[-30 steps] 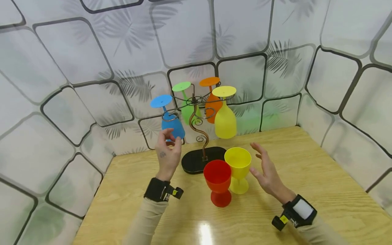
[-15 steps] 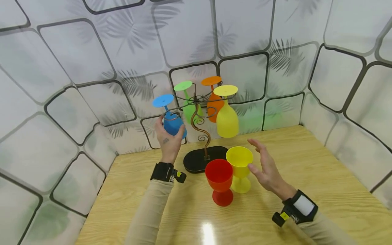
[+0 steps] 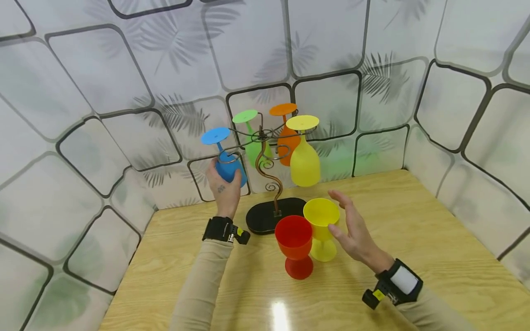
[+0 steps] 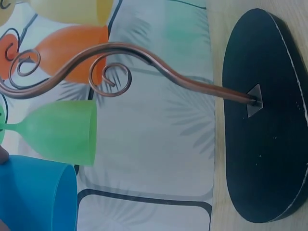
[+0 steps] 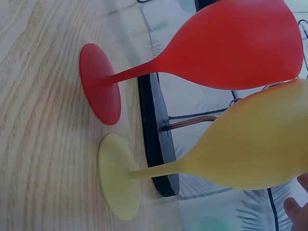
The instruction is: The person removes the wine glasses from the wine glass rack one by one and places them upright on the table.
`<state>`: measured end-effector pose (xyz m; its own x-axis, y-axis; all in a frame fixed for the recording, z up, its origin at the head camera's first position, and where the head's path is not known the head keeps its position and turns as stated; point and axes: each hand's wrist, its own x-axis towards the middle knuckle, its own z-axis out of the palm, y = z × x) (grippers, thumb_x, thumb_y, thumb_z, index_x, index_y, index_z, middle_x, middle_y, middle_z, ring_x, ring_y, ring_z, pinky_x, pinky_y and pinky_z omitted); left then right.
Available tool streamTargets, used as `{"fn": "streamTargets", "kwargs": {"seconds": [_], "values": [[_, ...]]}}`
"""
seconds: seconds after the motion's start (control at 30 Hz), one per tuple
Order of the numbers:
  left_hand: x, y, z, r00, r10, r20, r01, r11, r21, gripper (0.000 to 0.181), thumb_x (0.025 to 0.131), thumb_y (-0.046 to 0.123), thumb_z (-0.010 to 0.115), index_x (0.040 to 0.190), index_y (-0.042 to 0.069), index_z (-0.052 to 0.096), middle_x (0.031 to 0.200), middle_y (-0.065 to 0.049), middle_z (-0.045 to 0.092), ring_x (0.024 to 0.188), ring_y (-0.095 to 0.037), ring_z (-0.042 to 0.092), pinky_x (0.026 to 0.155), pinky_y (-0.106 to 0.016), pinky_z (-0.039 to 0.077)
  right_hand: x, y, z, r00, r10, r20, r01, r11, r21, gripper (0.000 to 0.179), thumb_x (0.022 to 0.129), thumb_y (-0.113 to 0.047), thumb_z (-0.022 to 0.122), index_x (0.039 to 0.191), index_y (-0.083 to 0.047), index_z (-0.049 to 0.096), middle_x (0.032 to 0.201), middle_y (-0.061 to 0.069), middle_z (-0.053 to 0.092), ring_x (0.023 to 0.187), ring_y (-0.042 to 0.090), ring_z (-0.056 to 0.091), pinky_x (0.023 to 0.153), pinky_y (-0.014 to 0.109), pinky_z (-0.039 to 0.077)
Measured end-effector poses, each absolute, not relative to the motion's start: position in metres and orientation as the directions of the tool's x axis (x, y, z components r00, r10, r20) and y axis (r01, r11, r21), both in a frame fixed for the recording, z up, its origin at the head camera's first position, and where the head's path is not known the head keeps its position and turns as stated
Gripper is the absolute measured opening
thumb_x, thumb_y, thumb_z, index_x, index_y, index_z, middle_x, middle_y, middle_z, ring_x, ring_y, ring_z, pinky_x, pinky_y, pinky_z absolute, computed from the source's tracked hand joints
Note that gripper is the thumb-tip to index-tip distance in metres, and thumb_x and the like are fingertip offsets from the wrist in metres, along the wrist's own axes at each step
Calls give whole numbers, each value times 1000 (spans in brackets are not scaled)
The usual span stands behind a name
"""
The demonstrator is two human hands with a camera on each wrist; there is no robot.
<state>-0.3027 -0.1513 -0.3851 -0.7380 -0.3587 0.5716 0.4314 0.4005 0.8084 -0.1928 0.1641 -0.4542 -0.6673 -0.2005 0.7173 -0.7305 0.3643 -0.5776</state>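
My left hand holds the bowl of a blue goblet, which hangs upside down at the left arm of a wire rack. In the left wrist view the blue goblet fills the lower left, with bits of fingers at the edge. My right hand is held with fingers spread beside an upright yellow goblet, its thumb overlapping the bowl in the head view. A red goblet stands upright right beside the yellow one.
Green, orange and a second yellow goblet hang upside down from the rack. Its black oval base rests on the wooden table. Patterned walls close off the back and sides.
My left hand has risen from below the blue goblet and taken hold of its bowl, which has shifted slightly left. My right hand has moved a little left towards the standing yellow goblet.
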Motion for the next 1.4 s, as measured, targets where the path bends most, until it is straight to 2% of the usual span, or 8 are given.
{"fn": "streamTargets", "kwargs": {"seconds": [0.1,0.33,0.5,0.73,1.03,1.2,1.3,1.4], "values": [[-305,-154,-383,-736,-348,580,434,415,800,66,93,16,70,151,4,41,146,-21,43,134,-35,46,108,-54,44,-192,164,-455,-667,-209,715,-731,367,-575,76,86,-10,59,155,3,30,155,25,41,141,34,40,115,37,31],[-310,-155,-378,-758,-338,558,409,420,810,68,93,16,71,152,3,40,148,-22,44,136,-36,46,111,-53,44,-190,163,-453,-676,-208,707,-726,353,-590,77,84,-9,59,155,4,30,156,26,40,143,30,39,116,28,26],[-311,-151,-378,-764,-319,561,416,422,806,68,93,15,72,152,0,41,146,-25,46,137,-38,47,113,-52,44,-188,162,-452,-685,-201,700,-718,351,-602,77,84,-8,59,155,3,30,156,25,40,144,25,39,117,26,26],[-315,-150,-377,-779,-292,555,411,431,803,67,92,14,74,149,-2,43,142,-27,48,136,-39,49,112,-53,44,-185,162,-453,-684,-194,703,-717,355,-600,77,84,-6,60,155,3,31,156,24,41,143,26,40,116,24,26],[-315,-149,-374,-783,-234,576,437,452,778,68,90,14,75,149,-1,44,145,-29,46,138,-42,47,108,-59,46,-188,165,-457,-671,-192,716,-729,347,-590,76,86,-5,60,155,4,30,151,30,42,142,23,40,116,23,26],[-312,-145,-376,-777,-213,593,470,432,770,68,89,14,74,149,0,44,144,-29,46,136,-42,49,106,-60,48,-188,166,-459,-656,-188,731,-741,342,-578,74,88,-7,60,155,3,30,151,30,43,140,32,42,116,24,27],[-309,-144,-378,-777,-212,593,473,424,772,69,89,14,73,150,1,43,144,-27,46,136,-41,49,105,-60,48,-185,166,-458,-669,-184,720,-730,344,-590,75,87,-6,60,156,2,30,153,28,43,138,38,42,116,23,26],[-305,-144,-379,-777,-211,593,477,417,773,70,89,15,73,150,0,42,146,-26,46,135,-42,50,104,-60,48,-183,166,-457,-685,-183,706,-717,346,-606,77,85,-4,60,155,2,31,154,25,42,138,38,41,117,23,26]]}}
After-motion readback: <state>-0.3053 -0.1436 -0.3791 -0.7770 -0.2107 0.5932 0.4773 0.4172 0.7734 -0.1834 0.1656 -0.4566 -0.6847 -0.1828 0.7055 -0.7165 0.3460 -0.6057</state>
